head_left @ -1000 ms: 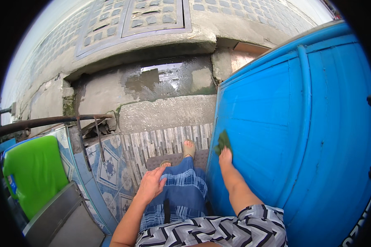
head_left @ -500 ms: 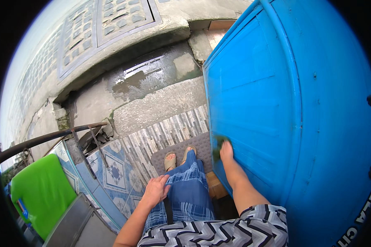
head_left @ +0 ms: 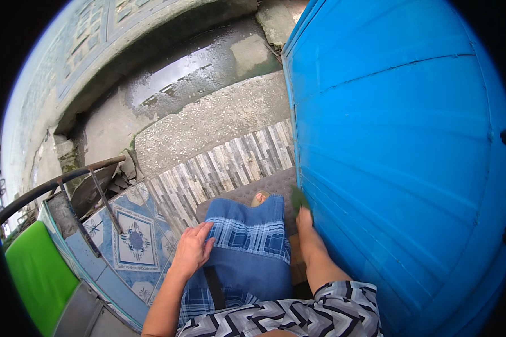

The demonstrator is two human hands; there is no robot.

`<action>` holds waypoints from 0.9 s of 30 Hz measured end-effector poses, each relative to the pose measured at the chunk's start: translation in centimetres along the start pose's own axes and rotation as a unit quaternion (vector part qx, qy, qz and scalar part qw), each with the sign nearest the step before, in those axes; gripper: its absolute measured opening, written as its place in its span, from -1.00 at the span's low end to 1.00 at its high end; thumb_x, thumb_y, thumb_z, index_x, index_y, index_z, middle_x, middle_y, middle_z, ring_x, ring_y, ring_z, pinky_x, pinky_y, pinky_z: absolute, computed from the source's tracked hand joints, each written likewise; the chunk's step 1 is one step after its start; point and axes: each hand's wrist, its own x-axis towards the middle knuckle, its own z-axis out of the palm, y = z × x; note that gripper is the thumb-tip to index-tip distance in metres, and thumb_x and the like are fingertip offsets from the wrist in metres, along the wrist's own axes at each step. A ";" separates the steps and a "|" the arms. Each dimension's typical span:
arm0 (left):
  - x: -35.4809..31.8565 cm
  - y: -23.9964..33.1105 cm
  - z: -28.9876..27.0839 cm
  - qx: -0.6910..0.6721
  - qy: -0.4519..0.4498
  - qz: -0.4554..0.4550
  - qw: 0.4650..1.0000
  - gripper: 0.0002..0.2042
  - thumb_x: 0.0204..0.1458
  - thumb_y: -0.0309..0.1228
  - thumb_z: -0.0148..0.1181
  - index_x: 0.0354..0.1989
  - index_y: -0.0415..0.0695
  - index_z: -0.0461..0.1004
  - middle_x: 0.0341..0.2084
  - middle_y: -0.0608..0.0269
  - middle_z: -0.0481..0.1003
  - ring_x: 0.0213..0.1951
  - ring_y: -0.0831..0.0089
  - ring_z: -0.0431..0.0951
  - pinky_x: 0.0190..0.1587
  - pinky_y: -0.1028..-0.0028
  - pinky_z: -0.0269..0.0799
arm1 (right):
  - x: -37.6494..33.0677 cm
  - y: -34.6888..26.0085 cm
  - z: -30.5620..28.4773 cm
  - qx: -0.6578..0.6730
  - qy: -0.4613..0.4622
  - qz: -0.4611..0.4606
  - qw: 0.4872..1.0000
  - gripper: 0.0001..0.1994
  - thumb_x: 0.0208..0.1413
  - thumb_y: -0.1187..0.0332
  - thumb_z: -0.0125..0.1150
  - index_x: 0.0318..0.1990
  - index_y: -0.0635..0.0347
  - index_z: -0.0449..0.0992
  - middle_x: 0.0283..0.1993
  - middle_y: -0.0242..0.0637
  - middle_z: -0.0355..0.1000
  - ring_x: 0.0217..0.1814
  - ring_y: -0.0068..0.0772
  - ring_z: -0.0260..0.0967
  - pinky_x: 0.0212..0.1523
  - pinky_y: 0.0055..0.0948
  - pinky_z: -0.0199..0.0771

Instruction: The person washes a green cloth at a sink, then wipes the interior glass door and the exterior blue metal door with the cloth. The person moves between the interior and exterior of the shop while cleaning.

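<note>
My right hand (head_left: 306, 223) presses a small green scrub pad (head_left: 298, 197) against the lower side of a big blue plastic barrel (head_left: 399, 146) that fills the right of the view. My left hand (head_left: 192, 250) rests flat, fingers apart, on my thigh, which is covered by a blue checked cloth (head_left: 244, 247). One foot (head_left: 258, 197) shows on a grey mat just beyond the cloth. Both forearms come in from the lower edge, below a black-and-white zigzag shirt.
Striped tiles (head_left: 225, 165) and a rough concrete step (head_left: 208, 121) lie ahead, with a wet concrete gutter (head_left: 174, 73) beyond. A rusty metal bar (head_left: 62, 180) and a patterned blue tile (head_left: 132, 238) are at left, above a bright green object (head_left: 34, 275).
The view has tilted down and closer to the barrel. My right hand with the pad has slid lower along the barrel's side. My left hand stays on my thigh.
</note>
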 end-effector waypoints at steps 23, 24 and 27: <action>-10.5 9.5 -13.0 -0.027 0.040 0.030 0.998 -0.61 -0.01 -0.42 0.16 0.02 -0.25 0.36 -0.08 -0.03 0.44 -0.10 0.01 0.45 0.01 0.22 0.32 | -37.5 1.6 -5.5 -0.068 -0.120 -0.112 0.984 -0.57 0.24 0.21 -0.18 0.21 0.10 0.33 0.38 -0.33 0.06 0.42 -0.23 -0.08 0.39 -0.16 -0.28; -11.0 10.2 -13.6 -0.032 0.041 0.032 0.998 -0.61 -0.01 -0.42 0.16 0.03 -0.24 0.36 -0.07 -0.05 0.44 -0.10 -0.01 0.45 0.01 0.22 0.33 | -39.6 1.6 -5.0 -0.069 -0.124 -0.113 0.983 -0.58 0.23 0.22 -0.18 0.20 0.10 0.34 0.36 -0.34 0.09 0.41 -0.24 -0.06 0.38 -0.17 -0.27; -12.3 12.3 -15.6 -0.038 0.062 0.077 0.994 -0.60 -0.01 -0.42 0.17 0.03 -0.24 0.36 -0.06 -0.06 0.44 -0.10 -0.03 0.44 0.00 0.23 0.34 | -42.1 5.3 -9.2 -0.079 -0.028 -0.039 0.996 -0.59 0.22 0.26 -0.19 0.16 0.11 0.39 0.30 -0.35 0.19 0.37 -0.27 0.02 0.35 -0.18 -0.21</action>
